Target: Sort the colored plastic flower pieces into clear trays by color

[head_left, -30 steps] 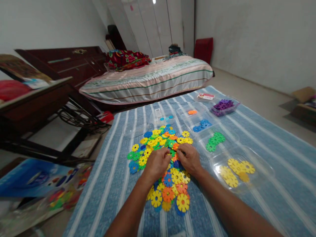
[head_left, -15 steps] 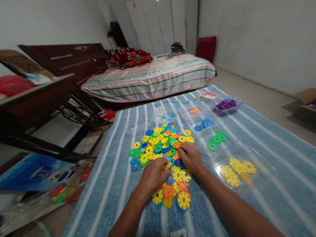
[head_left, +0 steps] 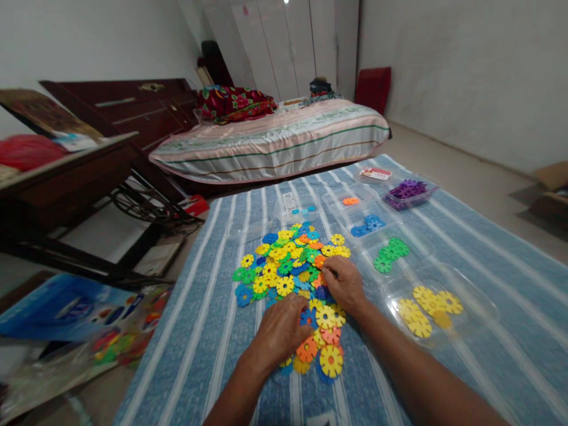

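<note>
A pile of flower-shaped plastic discs (head_left: 284, 286) in yellow, green, blue and orange lies on the striped cloth. My left hand (head_left: 284, 328) is low over the near side of the pile, thumb and fingers apart around a blue disc (head_left: 307, 318). An orange disc (head_left: 307, 349) lies just below its thumb. My right hand (head_left: 345, 285) rests at the pile's right edge with its fingers curled together. Its fingertips are next to an orange disc (head_left: 319, 261); what they pinch, if anything, is hidden.
Clear plastic boxes to the right hold yellow discs (head_left: 421, 302), green discs (head_left: 391, 254), blue discs (head_left: 367, 225), an orange disc (head_left: 350, 201) and purple discs (head_left: 406, 192). Behind the pile, another clear box (head_left: 284, 212) holds light-blue discs. A bed (head_left: 275, 148) stands beyond the cloth.
My left hand has moved nearer and slightly right, its thumb and fingers spreading, uncovering a yellow disc. My right hand has stayed nearly in place.
</note>
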A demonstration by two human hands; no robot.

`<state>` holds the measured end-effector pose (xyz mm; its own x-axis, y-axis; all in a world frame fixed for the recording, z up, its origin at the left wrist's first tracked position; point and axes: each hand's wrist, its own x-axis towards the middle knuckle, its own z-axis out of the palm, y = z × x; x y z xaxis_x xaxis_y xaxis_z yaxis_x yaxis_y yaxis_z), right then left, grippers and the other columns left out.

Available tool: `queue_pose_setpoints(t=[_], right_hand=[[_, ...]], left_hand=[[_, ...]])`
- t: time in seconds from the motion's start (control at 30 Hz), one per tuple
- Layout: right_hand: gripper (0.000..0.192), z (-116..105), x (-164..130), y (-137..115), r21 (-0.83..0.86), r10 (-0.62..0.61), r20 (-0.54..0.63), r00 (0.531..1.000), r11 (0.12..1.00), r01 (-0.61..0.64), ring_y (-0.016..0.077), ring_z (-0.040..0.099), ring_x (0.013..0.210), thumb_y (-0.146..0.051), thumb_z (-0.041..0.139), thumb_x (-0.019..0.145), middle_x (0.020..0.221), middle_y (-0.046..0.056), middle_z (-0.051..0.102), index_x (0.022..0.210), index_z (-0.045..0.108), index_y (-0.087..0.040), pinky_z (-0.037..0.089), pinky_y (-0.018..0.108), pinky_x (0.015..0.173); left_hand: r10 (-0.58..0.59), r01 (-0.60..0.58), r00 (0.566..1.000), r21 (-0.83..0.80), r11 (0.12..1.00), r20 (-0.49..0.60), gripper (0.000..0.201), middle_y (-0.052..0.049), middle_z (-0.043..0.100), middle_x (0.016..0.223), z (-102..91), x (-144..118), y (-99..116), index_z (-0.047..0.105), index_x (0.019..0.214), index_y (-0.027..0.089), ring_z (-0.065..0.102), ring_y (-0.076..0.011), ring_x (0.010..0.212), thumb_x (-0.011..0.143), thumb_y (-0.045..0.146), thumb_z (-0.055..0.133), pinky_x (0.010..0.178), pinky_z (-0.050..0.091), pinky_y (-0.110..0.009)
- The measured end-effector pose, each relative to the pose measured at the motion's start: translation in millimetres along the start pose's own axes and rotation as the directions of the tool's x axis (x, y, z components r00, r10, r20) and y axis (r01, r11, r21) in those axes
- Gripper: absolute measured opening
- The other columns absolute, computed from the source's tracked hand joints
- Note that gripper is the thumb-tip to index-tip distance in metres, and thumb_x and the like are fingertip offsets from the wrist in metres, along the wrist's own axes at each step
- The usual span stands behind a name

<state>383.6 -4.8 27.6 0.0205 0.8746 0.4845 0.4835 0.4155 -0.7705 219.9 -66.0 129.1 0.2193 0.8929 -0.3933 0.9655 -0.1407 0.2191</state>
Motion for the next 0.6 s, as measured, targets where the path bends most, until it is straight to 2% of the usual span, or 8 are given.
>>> queue_pose_setpoints(t=[0.17, 0.33, 0.5, 0.6], right_hand=[[0.015, 2.1, 0.3, 1.6, 0.011, 0.0, 0.0, 1.0, 1.0, 0.0, 0.0176, 0.059, 0.079, -0.021, 0.051, 0.086, 0.079, 0.003, 0.065, 0.076, 0.062, -0.022, 0.043, 0.03, 0.078], [0.016, 2.3, 0.8, 1.2, -0.003, -0.005, 0.0, 1.0, 1.0, 0.005, 0.0176, 0.058, 0.08, -0.022, 0.05, 0.087, 0.079, 0.003, 0.065, 0.075, 0.061, -0.022, 0.042, 0.03, 0.078], [0.015, 2.4, 1.3, -0.3, -0.009, -0.013, -0.012, 1.0, 1.0, 0.013, 0.0172, 0.058, 0.079, -0.02, 0.051, 0.086, 0.079, 0.003, 0.065, 0.075, 0.06, -0.022, 0.041, 0.03, 0.077], [0.015, 3.6, 0.9, 0.5, -0.017, -0.012, -0.011, 1.0, 1.0, 0.011, 0.0173, 0.058, 0.078, -0.021, 0.05, 0.086, 0.078, 0.002, 0.065, 0.074, 0.06, -0.022, 0.041, 0.03, 0.076]], left_hand=[[0.024, -0.032, 0.997, -0.112, 0.993, -0.078, 0.014, 0.001, 0.063, 0.083, 6.1, 5.0, -5.8, 0.057, 0.082, 0.021, 0.059, -0.0166, 0.079, 0.068, 0.018, 0.06, 0.068, 0.038, -0.025], [0.003, -0.007, 1.0, -0.35, 0.937, -0.011, 0.006, 0.005, 0.055, 0.061, -0.4, 5.9, -10.4, 0.053, 0.067, 0.019, 0.052, -0.0118, 0.061, 0.067, 0.014, 0.056, 0.055, 0.031, -0.022], [0.006, -0.031, 0.999, -0.538, 0.842, -0.047, 0.009, 0.008, 0.046, 0.05, -17.1, 14.9, -12.5, 0.051, 0.061, 0.018, 0.043, -0.0086, 0.049, 0.063, 0.016, 0.06, 0.048, 0.027, -0.021], [0.004, -0.091, 0.991, -0.669, 0.738, -0.131, 0.013, 0.008, 0.048, 0.049, -36.4, 35.1, 7.3, 0.053, 0.062, 0.018, 0.045, -0.0078, 0.046, 0.061, 0.021, 0.066, 0.048, 0.032, -0.02]])
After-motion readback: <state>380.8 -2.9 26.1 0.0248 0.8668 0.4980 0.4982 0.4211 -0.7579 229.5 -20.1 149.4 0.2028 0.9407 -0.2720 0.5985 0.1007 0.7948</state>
